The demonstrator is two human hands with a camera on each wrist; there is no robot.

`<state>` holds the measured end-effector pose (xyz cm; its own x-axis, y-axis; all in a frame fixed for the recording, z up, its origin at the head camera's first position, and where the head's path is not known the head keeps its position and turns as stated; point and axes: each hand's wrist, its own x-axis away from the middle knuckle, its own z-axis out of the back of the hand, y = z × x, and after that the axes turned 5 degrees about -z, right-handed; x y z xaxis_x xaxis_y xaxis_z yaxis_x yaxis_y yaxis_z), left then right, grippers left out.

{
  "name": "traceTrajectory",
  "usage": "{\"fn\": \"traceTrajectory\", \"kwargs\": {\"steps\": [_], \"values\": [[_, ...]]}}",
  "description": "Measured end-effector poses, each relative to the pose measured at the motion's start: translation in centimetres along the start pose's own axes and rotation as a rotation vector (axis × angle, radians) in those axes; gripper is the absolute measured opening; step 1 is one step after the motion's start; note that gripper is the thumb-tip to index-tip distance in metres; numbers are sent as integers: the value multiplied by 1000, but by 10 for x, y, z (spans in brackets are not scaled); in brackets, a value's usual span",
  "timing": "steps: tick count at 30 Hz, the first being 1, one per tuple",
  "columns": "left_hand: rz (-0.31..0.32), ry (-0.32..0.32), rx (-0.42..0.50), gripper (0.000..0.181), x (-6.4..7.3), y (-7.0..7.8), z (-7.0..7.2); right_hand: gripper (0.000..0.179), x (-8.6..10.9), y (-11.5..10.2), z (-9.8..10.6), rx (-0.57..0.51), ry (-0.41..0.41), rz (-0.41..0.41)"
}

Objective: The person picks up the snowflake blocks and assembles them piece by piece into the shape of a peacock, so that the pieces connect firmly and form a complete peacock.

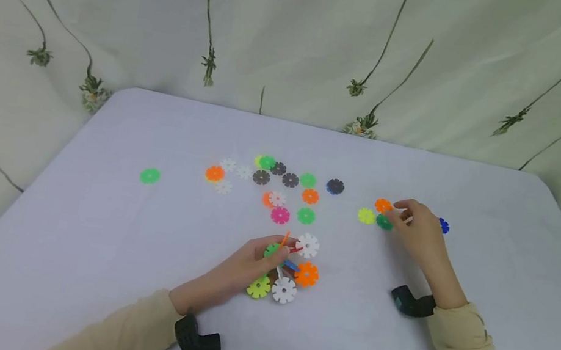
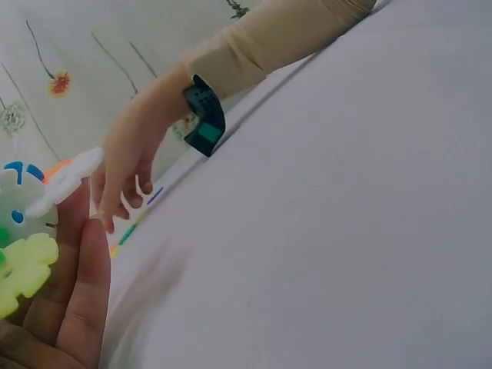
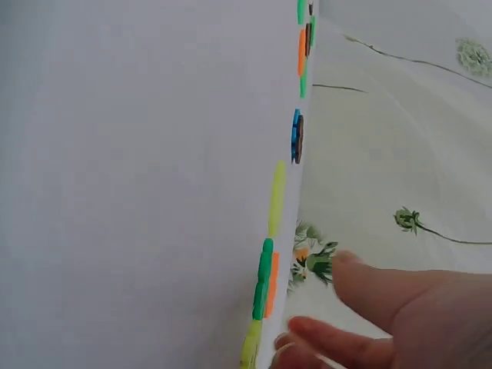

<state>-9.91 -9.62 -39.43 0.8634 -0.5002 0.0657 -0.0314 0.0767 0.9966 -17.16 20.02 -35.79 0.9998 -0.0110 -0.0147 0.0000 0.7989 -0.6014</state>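
Observation:
In the head view my left hand (image 1: 250,261) grips a joined cluster of notched plastic discs. Its parts include a white disc (image 1: 284,291), an orange disc (image 1: 306,275) and a yellow-green disc (image 1: 258,287). The left wrist view shows white and yellow-green petals of the cluster (image 2: 29,265) against my fingers. Out to the right, my right hand (image 1: 421,234) reaches over the table, fingertips close by a loose orange disc (image 1: 382,205) and a dark green disc (image 1: 384,222). Thumb and fingers of the right hand (image 3: 415,307) are apart in the right wrist view, with nothing between them.
Loose discs in several colours lie mid-table, among them a pink disc (image 1: 280,215) and a black disc (image 1: 335,186). A yellow disc (image 1: 366,215) and a blue disc (image 1: 444,226) flank the right hand's area. One green disc (image 1: 149,176) sits alone at left.

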Motion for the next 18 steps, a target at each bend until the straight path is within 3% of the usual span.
{"fn": "traceTrajectory", "kwargs": {"steps": [4,7,9,12,15,18], "values": [[-14,-23,1,46,0,0,-1,44,-7,11,0,129,-102,-52],[-12,-35,14,42,1,-1,0,32,-6,9,-5,118,-87,5],[-13,-44,20,40,1,-1,0,24,-2,2,-8,32,-86,52],[-15,-55,13,40,1,-1,0,17,11,-22,-15,-190,-120,158],[-4,-77,1,40,1,1,0,20,29,-53,-25,-393,-225,237],[1,-103,7,40,1,3,0,18,44,-73,-33,-471,-301,273]]}}
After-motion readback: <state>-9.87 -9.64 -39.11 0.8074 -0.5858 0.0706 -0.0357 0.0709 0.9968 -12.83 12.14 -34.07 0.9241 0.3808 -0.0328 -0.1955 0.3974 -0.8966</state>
